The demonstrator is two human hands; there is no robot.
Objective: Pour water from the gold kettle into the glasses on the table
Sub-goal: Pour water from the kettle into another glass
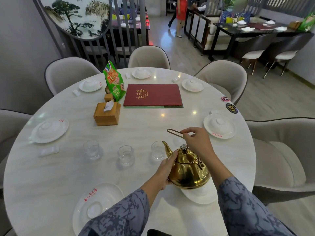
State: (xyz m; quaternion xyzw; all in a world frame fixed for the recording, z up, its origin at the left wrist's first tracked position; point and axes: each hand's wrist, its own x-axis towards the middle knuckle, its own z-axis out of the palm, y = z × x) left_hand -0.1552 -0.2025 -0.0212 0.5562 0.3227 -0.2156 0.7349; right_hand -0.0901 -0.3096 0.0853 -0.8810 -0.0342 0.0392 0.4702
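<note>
The gold kettle (188,171) stands on a white plate (201,195) near the table's front edge, its spout pointing left and up. My right hand (197,142) pinches the thin wire handle (173,132) raised above the lid. My left hand (167,169) presses flat against the kettle's left side. Three clear glasses stand in a row on the table: one at the left (92,149), one in the middle (126,155), one (157,150) right beside the spout. A further glass behind my right hand is mostly hidden.
The round white table (136,123) holds covered white plate sets around its rim, a wooden tissue box (107,114), a green snack bag (114,82) and a red menu (152,95). Beige chairs ring the table. A person in red stands far back.
</note>
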